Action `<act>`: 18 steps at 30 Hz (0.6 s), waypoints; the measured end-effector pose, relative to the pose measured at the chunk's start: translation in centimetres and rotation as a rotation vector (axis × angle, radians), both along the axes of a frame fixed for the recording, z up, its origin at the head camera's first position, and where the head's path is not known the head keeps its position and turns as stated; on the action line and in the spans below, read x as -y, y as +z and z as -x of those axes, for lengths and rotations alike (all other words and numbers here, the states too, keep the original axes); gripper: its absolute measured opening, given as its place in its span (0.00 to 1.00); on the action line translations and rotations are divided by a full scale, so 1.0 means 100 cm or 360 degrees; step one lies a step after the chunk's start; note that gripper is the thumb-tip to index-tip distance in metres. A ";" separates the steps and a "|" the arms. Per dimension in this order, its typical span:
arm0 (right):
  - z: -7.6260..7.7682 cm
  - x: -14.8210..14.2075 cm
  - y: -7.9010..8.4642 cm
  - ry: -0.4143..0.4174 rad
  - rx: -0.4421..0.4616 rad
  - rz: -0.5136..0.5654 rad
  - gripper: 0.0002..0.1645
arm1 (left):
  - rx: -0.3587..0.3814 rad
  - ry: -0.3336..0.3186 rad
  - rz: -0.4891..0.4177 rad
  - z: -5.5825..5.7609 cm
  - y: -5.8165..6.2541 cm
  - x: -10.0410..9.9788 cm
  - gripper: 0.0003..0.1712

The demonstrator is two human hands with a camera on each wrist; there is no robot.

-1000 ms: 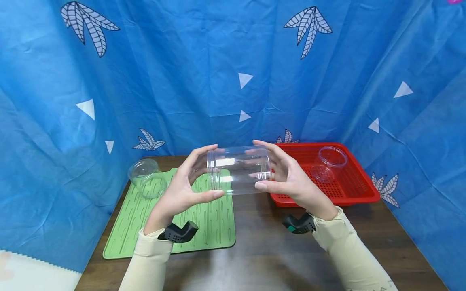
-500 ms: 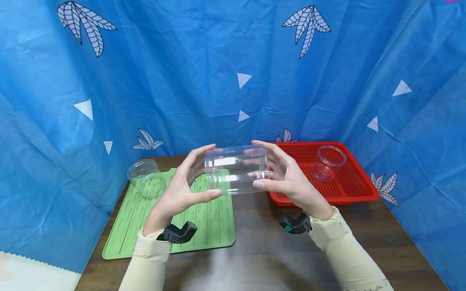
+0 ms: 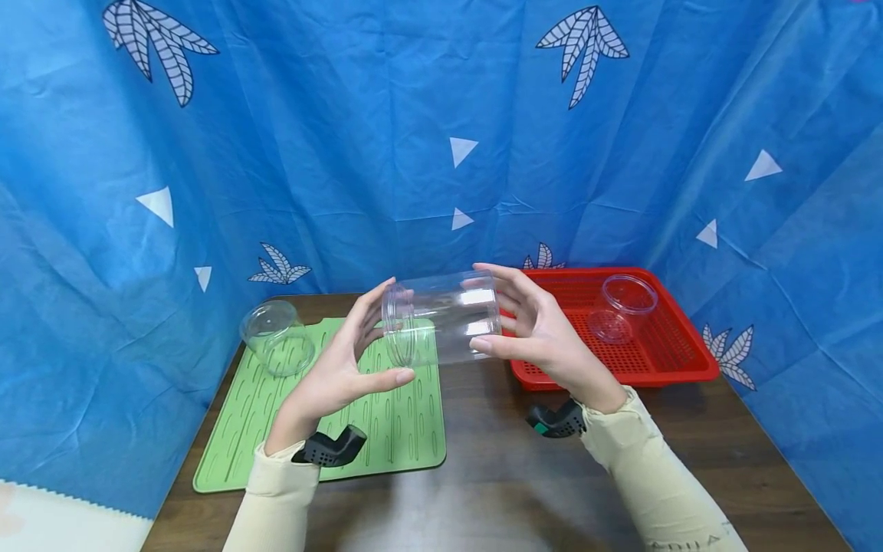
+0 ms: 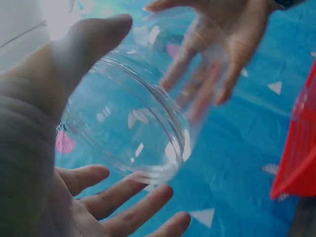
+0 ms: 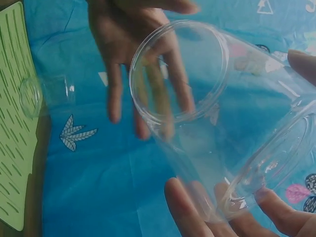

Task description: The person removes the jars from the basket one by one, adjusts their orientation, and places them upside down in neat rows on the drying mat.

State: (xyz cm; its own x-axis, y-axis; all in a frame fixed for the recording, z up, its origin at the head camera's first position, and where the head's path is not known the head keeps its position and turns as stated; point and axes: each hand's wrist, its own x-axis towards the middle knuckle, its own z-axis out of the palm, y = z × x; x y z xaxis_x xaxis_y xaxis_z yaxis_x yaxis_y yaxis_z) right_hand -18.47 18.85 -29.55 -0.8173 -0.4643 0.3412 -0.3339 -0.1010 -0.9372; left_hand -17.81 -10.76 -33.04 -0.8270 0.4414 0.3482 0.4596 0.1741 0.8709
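A clear plastic jar (image 3: 448,318) lies sideways in the air above the table, its ridged mouth to the left. My right hand (image 3: 545,330) grips it around the base end, thumb in front and fingers behind. My left hand (image 3: 334,376) is spread around the mouth end, thumb and fingers wide apart. In the right wrist view, the left hand's fingers (image 5: 114,94) are straight, past the jar's rim. Through the jar's wall in the left wrist view, parts of the right hand (image 4: 217,44) show.
A green draining mat (image 3: 386,445) lies on the dark wooden table (image 3: 497,491) at left, with another clear container (image 3: 269,322) on its far corner. At right, a red plastic basket (image 3: 690,376) holds a clear jar (image 3: 624,307). Blue curtain (image 3: 345,153) encloses the back and sides.
The jar has shifted slightly left with the right hand and tilted a little. My left thumb and fingers have spread away from its mouth end.
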 end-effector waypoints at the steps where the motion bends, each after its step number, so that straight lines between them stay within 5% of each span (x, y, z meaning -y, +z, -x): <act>1: 0.001 0.001 0.001 -0.0012 -0.0028 -0.0020 0.47 | 0.0014 0.0035 0.0035 0.000 -0.004 0.002 0.60; 8: 0.003 0.014 0.014 -0.0174 -0.0192 -0.0232 0.48 | -0.0040 0.0365 0.0406 0.001 -0.043 0.018 0.56; 18: 0.006 0.050 0.036 -0.0245 -0.0282 -0.0327 0.50 | -0.0184 0.0662 0.0796 -0.005 -0.090 0.049 0.51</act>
State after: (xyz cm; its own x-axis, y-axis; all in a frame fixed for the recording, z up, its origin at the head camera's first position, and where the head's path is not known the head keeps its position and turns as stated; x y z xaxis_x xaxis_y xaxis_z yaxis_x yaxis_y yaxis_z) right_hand -19.03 13.81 -25.93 -0.8195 -0.4137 0.3965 -0.4905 0.1487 -0.8587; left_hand -17.30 -15.67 -42.08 -0.9332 0.2244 0.2808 0.3521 0.7280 0.5882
